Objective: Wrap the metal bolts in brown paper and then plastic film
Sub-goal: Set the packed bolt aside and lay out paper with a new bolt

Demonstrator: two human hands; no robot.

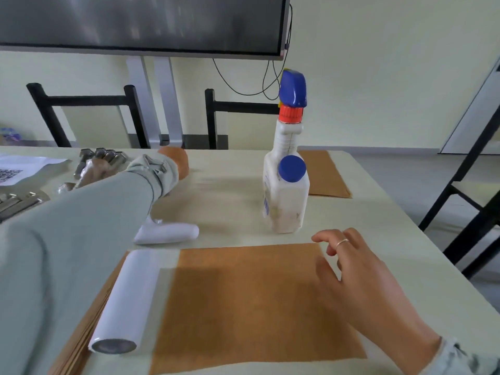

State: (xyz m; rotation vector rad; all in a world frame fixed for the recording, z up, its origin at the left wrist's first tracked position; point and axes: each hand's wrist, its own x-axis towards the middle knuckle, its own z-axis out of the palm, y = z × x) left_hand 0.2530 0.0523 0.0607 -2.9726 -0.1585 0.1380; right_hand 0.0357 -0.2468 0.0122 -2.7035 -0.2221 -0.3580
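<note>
The right hand (pixel 359 272) is resting at the right edge of the brown paper sheet (pixel 249 301), fingers loosely spread and gripping nothing; one fingertip is touching the table just past the sheet's far right corner. Judged from its position, it is steadying the sheet so that it is lying flat for loading.

The roll of plastic film (pixel 127 301) is lying along the sheet's left edge, with a length of film already drawn out under the sheet. This placement suggests the film is being staged as the outer layer, with the paper on top of it as the inner layer. A stack of further brown sheets (pixel 89 326) is showing at the left beneath the roll.

The left hand (pixel 176 161) is reaching across to the far left of the table (pixel 235 182), toward the metal bolts (pixel 104 156). The sleeve is covering most of it, so whether its fingers are apart or clamped on anything cannot be told.

The bolts are lying in a loose pile well apart from the sheet; none is on the paper yet. More metal parts (pixel 16 201) are lying at the left edge, unclear in kind.

The white spray bottle (pixel 286 182) is standing upright beyond the sheet, capped; its contents are not visible. A second brown paper stack (pixel 324 174) is lying behind it.
</note>
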